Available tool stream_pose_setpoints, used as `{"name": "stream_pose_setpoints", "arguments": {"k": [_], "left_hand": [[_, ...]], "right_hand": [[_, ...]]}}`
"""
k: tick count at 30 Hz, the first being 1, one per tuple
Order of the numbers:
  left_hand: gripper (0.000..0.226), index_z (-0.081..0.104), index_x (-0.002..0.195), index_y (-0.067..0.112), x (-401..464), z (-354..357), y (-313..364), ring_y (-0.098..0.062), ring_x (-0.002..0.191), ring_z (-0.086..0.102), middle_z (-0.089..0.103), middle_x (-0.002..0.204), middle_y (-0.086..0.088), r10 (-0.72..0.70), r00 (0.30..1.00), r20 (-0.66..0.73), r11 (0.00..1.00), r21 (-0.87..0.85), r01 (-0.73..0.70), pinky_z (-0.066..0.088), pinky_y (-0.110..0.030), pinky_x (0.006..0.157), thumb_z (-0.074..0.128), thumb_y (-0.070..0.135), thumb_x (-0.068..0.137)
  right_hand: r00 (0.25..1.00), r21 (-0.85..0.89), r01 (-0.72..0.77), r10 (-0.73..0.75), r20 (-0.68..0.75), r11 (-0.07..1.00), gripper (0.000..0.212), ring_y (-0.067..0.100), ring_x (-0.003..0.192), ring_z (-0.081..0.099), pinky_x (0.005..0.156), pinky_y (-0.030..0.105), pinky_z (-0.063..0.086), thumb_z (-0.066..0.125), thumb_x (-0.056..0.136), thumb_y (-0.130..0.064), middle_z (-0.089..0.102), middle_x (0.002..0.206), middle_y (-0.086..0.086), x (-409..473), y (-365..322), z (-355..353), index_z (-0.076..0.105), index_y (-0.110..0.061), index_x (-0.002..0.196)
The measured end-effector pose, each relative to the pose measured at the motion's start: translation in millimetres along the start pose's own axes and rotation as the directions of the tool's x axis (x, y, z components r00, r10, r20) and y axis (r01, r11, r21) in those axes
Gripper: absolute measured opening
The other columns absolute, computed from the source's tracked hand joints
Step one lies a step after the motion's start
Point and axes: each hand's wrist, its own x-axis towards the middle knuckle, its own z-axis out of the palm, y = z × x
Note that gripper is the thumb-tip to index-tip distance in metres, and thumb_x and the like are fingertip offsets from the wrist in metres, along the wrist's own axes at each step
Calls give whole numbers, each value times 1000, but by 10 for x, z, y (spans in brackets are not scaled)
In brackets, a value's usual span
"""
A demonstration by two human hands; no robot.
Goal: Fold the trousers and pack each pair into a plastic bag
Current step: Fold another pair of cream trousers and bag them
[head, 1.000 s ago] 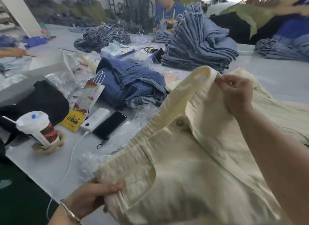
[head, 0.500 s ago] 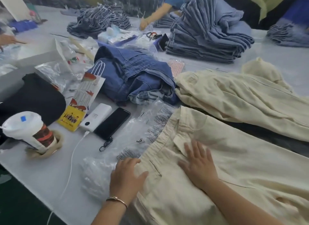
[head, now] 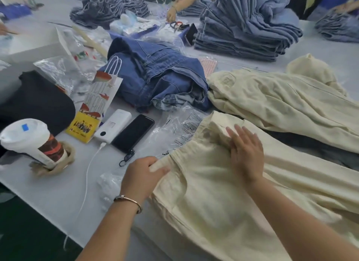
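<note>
The cream trousers now lie flat on the tabletop; a second ago they were held up in the air by the waistband, and half a second ago both hands had just come down on them. Since then the left hand has closed: its grip pinches the waistband edge between thumb and fingers, at the near-left corner of the garment. The right hand has slid up toward the waistband and lies open and flat, holding nothing, pressing the cloth just beyond and to the right of the left grip. A plastic bag lies partly under the waistband, just beyond the left grip. A second cream pair rests farther off, past the right hand. Judging by this, spreading is done and smoothing is under way; the folds and bagging are not yet begun.
</note>
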Motion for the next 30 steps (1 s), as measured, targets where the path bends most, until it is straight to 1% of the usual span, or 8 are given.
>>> {"name": "stream_pose_setpoints", "arguments": {"k": [4, 6, 10, 15, 21, 24, 26, 30], "left_hand": [[38, 51, 60, 22, -70, 49, -134, -17, 61, 51, 50, 59, 7, -180, 971, 158, 944, 305, 125, 35, -27, 53, 73, 50, 73], [41, 46, 65, 24, -156, 151, -206, -17, 76, 51, 47, 75, 8, -222, 957, 188, 916, 377, 138, 38, -28, 62, 69, 57, 75], [47, 45, 61, 24, -175, 179, -226, -21, 85, 51, 46, 84, 3, -155, 985, 69, 903, 415, 113, 42, -31, 67, 63, 66, 74], [48, 39, 59, 18, -73, 83, -60, -18, 56, 43, 45, 59, 3, -206, 939, 273, 950, 287, 125, 31, -30, 53, 76, 47, 72], [41, 43, 64, 12, 83, -207, -90, -26, 55, 44, 47, 55, -3, -66, 994, -88, 966, 242, 85, 33, -29, 51, 74, 36, 75], [23, 62, 93, 20, 7, -67, -27, -33, 92, 51, 59, 99, -8, -81, 993, -83, 874, 472, 111, 44, -39, 73, 73, 31, 76], [47, 60, 117, 20, -100, 145, 102, -35, 115, 39, 50, 126, -12, -9, 996, -83, 868, 494, 49, 41, -47, 89, 75, 23, 73], [29, 67, 103, 14, -510, 685, 684, -32, 113, 43, 60, 116, -7, 342, 937, 73, 900, 262, -348, 40, -43, 93, 73, 12, 75]], "right_hand": [[765, -110, 115, -17, 644, 987, 62, 19, 149, 3, 119, 44, 2, 36, 98, -49, 2, 162, 2, -330, -140, 203, 8, -37, 152], [682, -139, 157, -5, 732, 978, 68, 17, 148, -8, 118, 45, -4, 28, 97, -58, -8, 162, -2, -526, -104, 289, -5, -36, 152], [768, -98, 75, 5, 640, 992, 65, 11, 148, 0, 119, 39, -4, 28, 98, -56, -2, 162, -8, -588, -62, 117, -2, -37, 152], [933, 46, -176, 151, 327, 983, 54, 23, 138, 34, 111, 37, 25, 55, 95, -31, 38, 151, 0, -841, 248, -526, 38, -24, 146], [909, -48, -399, 402, 110, 916, 47, 32, 121, 52, 100, 44, 40, 66, 86, -10, 57, 133, 9, -1259, 804, -1086, 54, -10, 132], [920, -106, -368, 378, 100, 924, 49, 33, 122, 53, 98, 44, 40, 69, 85, -12, 58, 133, 11, -1498, 877, -1156, 56, -9, 132], [919, -129, -365, 379, 109, 922, 52, 33, 123, 53, 99, 45, 40, 71, 84, -12, 57, 134, 11, -1677, 919, -1177, 56, -9, 133], [862, -123, -503, 507, 8, 856, 47, 36, 123, 51, 102, 47, 38, 68, 82, -2, 57, 132, 15, -2042, 1157, -1331, 59, -5, 128]]}}
